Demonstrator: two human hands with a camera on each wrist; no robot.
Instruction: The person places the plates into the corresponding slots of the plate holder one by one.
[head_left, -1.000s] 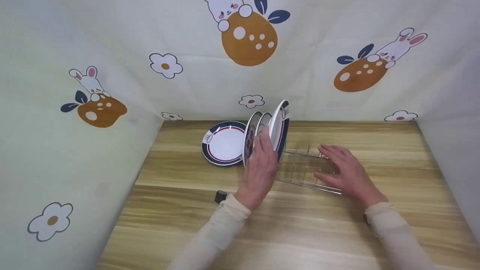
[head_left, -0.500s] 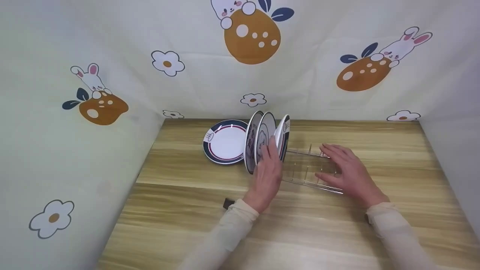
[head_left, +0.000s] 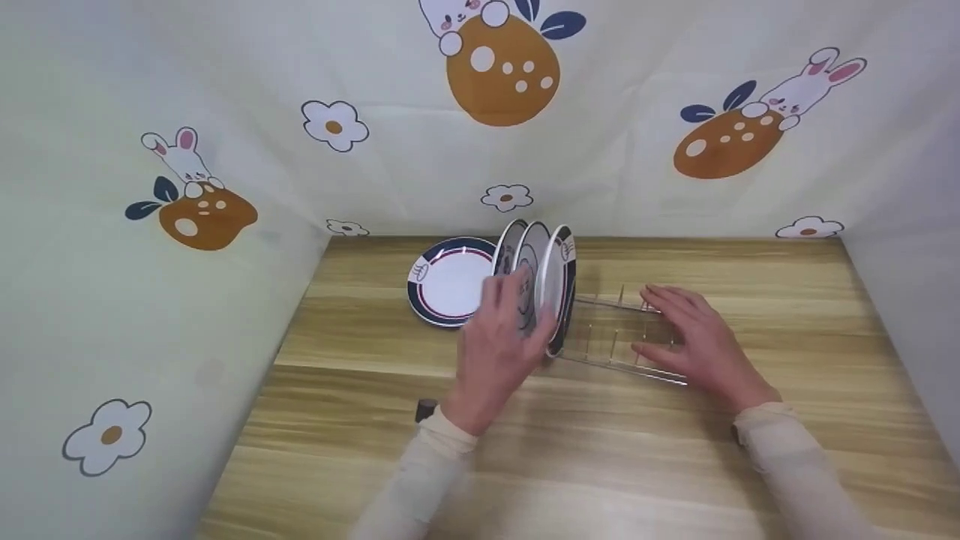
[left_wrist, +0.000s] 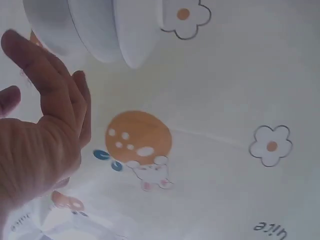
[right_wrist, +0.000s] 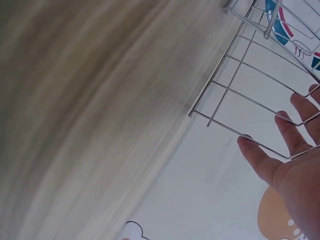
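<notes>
Since the earlier frame, the left hand (head_left: 491, 356) is shifting leftward, and the glossy upright plate (head_left: 556, 277) at centre is showing more of its white face. Loosely bending, the left fingers are holding nothing, before two round patterned plates (head_left: 534, 255) that are standing beside it in the thin wire rack (head_left: 622, 367). Spread open, the right hand (head_left: 709, 349) is touching the rack's right end. Left of centre, a navy-rimmed plate (head_left: 450, 289) is lying on the streaky wood-grained tabletop (head_left: 600, 465).
</notes>
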